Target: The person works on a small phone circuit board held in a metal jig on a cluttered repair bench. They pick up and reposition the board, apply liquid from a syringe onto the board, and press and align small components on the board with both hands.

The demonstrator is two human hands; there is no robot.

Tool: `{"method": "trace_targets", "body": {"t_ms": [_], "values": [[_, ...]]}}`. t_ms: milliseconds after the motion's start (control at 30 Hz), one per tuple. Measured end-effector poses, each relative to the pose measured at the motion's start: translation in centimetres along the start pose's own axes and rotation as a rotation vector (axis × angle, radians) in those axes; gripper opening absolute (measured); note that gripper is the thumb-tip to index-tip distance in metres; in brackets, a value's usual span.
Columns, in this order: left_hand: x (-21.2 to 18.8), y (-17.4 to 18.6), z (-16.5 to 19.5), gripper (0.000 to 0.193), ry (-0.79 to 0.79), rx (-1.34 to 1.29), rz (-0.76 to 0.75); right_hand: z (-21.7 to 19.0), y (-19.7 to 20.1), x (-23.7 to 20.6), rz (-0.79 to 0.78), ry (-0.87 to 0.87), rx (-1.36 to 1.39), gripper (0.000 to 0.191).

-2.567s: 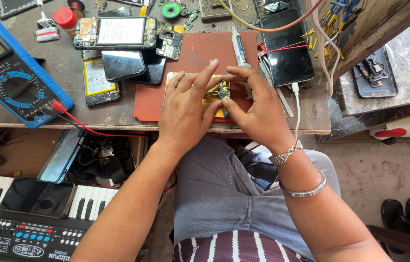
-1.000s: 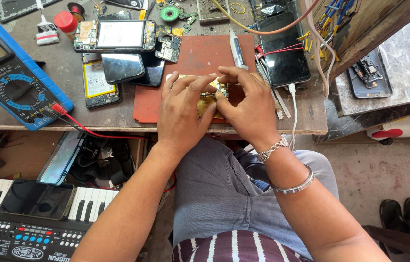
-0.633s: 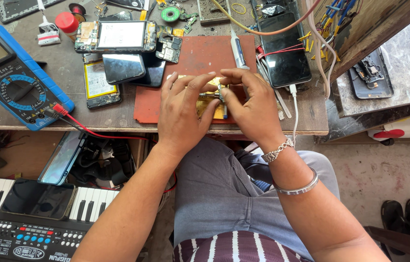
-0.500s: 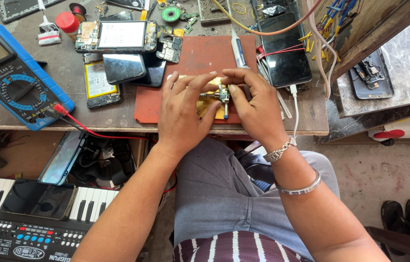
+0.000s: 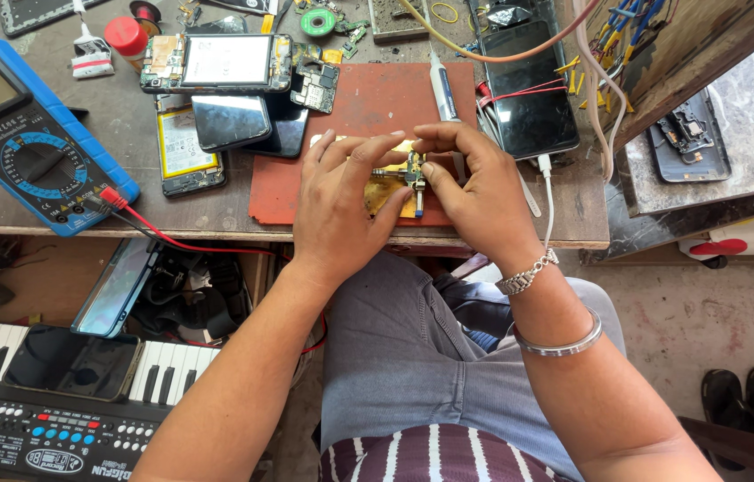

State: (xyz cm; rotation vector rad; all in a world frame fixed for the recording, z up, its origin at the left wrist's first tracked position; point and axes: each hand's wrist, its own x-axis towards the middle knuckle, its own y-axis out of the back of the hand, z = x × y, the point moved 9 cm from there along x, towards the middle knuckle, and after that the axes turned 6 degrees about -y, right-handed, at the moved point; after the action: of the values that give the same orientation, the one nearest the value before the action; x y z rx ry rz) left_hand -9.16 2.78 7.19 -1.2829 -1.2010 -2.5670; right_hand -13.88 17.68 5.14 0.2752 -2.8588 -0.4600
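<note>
Worn brown table (image 5: 216,214), cluttered. Red mat (image 5: 377,107) near its front edge, taken as landmark. Left of mat: stack of phones (image 5: 234,116), one with its yellow battery exposed (image 5: 182,147). Further left: blue multimeter (image 5: 24,134), its red lead (image 5: 163,236) trailing over the table edge. Right of mat: dark phone (image 5: 529,103), a white cable (image 5: 545,196) beside it. Behind mat: green tape roll (image 5: 316,21), red cap (image 5: 127,36).

A brass-yellow fixture (image 5: 392,186) with a small silver part sits on a brick-red mat (image 5: 364,112) atop a grey-brown bench (image 5: 216,214). A blue-cased multimeter (image 5: 24,134) with a grey screen trails a red lead (image 5: 167,236). Black glossy phones (image 5: 529,89) lie nearby, beside a red-capped bottle (image 5: 127,37). Below: a black-and-white keyboard (image 5: 56,393), grey trousers (image 5: 413,357), a maroon-and-white striped shirt (image 5: 430,460), silver bracelets (image 5: 529,272).
</note>
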Motion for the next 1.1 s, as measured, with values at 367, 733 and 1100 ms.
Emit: {"method": "trace_targets", "body": {"t_ms": [367, 733, 1100], "values": [[0.0, 0.2, 0.1, 0.061, 0.009, 0.001, 0.003, -2.4, 0.1, -1.6, -0.063, 0.16, -0.067, 0.048], [-0.1, 0.0, 0.0, 0.06, 0.003, 0.003, 0.01, -3.1, 0.3, -2.8, 0.159, 0.279, -0.27, 0.027], [0.2, 0.0, 0.0, 0.059, 0.011, -0.011, 0.005, -3.5, -0.2, -2.9, 0.206, 0.354, -0.397, 0.017]]}}
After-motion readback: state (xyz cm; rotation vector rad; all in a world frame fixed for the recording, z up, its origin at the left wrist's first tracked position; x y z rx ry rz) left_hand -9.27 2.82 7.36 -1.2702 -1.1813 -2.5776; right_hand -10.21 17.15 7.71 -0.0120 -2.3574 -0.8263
